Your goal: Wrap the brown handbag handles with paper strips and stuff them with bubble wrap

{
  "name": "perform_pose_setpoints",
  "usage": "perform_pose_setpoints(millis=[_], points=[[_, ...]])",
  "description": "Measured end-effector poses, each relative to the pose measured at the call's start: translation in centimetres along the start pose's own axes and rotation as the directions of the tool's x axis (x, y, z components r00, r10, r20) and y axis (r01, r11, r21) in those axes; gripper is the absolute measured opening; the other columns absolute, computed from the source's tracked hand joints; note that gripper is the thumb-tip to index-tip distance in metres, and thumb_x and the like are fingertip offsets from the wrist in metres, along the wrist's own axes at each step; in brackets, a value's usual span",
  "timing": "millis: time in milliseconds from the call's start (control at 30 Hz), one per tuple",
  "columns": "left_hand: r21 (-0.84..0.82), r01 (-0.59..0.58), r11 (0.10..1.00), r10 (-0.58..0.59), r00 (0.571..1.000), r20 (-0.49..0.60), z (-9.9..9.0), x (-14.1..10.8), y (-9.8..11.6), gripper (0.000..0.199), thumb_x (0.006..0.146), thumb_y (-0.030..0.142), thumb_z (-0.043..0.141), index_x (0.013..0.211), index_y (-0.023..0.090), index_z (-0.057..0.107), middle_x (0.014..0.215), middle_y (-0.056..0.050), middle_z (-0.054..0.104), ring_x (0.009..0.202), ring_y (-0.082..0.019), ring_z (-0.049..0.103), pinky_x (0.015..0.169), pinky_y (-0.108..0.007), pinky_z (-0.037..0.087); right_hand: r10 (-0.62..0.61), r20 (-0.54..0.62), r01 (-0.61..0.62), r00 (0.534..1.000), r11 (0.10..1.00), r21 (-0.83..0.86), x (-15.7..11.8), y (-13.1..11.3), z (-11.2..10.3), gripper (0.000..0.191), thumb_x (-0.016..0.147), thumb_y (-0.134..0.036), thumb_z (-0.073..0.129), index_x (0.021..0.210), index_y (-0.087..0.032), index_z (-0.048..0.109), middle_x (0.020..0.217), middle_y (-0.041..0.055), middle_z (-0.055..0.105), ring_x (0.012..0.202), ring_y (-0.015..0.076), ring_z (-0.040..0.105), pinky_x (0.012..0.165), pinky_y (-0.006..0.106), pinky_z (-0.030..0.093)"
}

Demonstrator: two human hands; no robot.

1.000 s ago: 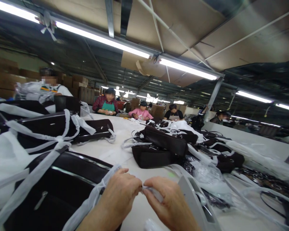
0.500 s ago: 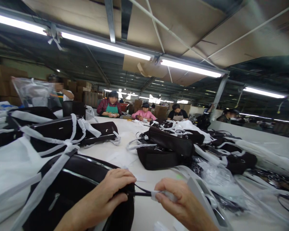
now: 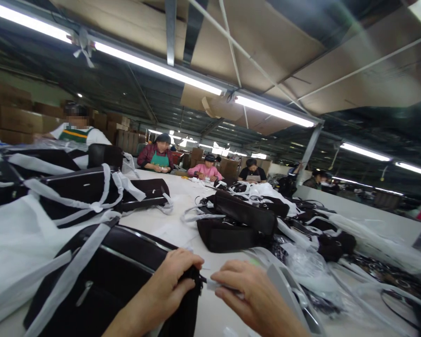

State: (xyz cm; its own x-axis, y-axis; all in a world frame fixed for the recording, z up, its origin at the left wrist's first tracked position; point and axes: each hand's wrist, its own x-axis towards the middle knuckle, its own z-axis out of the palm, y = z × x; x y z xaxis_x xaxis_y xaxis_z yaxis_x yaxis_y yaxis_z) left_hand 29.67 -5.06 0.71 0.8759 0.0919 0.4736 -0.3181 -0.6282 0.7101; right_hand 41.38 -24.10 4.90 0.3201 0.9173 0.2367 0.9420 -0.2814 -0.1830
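Observation:
A black bag [image 3: 126, 267] with silver zips lies at the lower left, a white-wrapped strap [image 3: 75, 271] across it. My left hand [image 3: 171, 283] is closed on the bag's right upper edge, thumb and fingers pinching it. Just right of that edge, my right hand [image 3: 245, 292] is closed round a small white wrapping [image 3: 214, 283], with a short dark piece showing between it and the bag. What lies inside the wrapping is hidden.
Black bags [image 3: 238, 224] are heaped beyond my hands, others [image 3: 73, 189] at the left. A grey plastic tray [image 3: 284, 281] and clear plastic bags [image 3: 307, 264] lie to the right. Several people sit or stand across the white table [image 3: 177, 187].
My right hand has moved left, closer to the bag's edge, and the dark cord between my hands shows less. At the far left, a person has lowered their arm and the raised plastic bag.

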Motion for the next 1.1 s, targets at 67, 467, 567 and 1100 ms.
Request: perform_pose_setpoints(millis=[67,467,567,1100], points=[[-0.017,-0.007,1.0,0.007,1.0,0.003,0.0,-0.1,-0.3,0.043,0.076,0.003,0.049,0.114,0.022,0.06,0.113,-0.004,0.064,0.112,-0.02,0.053,0.103,-0.035,0.039,0.038,0.026,-0.034,0.999,0.991,-0.127,0.6,-1.2,-0.3,0.011,0.093,-0.024,0.062,0.09,-0.025,0.072,0.094,0.0018,0.072,0.091,0.021,0.065,0.077,0.031,0.04],[-0.048,-0.044,0.998,0.043,0.999,-0.016,-0.2,-0.6,-0.6,0.049,0.076,0.004,0.053,0.122,0.022,0.055,0.117,-0.004,0.063,0.112,-0.022,0.052,0.103,-0.038,0.038,0.176,0.056,-0.162,0.983,0.968,-0.192,3.5,-5.4,0.6,0.033,0.083,-0.005,0.059,0.113,-0.018,0.06,0.101,0.0068,0.076,0.102,0.0275,0.066,0.092,0.037,0.043],[0.011,-0.072,0.997,0.072,0.997,-0.028,-0.2,-0.5,0.0,0.042,0.076,0.003,0.051,0.114,0.021,0.057,0.11,-0.005,0.063,0.106,-0.022,0.052,0.099,-0.038,0.04,0.143,0.016,-0.142,0.99,0.988,-0.063,2.9,-5.1,0.3,0.029,0.08,-0.008,0.061,0.107,-0.02,0.06,0.096,0.0033,0.075,0.095,0.025,0.067,0.08,0.032,0.044],[0.032,-0.213,0.976,0.194,0.934,0.3,-5.0,-7.8,6.6,0.024,0.096,0.014,0.043,0.089,0.024,0.064,0.1,-0.005,0.069,0.103,-0.019,0.059,0.095,-0.028,0.046,-0.416,0.038,0.401,0.909,0.894,0.2,1.1,-5.4,-2.6,0.048,0.079,-0.012,0.07,0.124,-0.025,0.063,0.149,0.0092,0.05,0.142,0.0258,0.04,0.117,0.042,0.032]])
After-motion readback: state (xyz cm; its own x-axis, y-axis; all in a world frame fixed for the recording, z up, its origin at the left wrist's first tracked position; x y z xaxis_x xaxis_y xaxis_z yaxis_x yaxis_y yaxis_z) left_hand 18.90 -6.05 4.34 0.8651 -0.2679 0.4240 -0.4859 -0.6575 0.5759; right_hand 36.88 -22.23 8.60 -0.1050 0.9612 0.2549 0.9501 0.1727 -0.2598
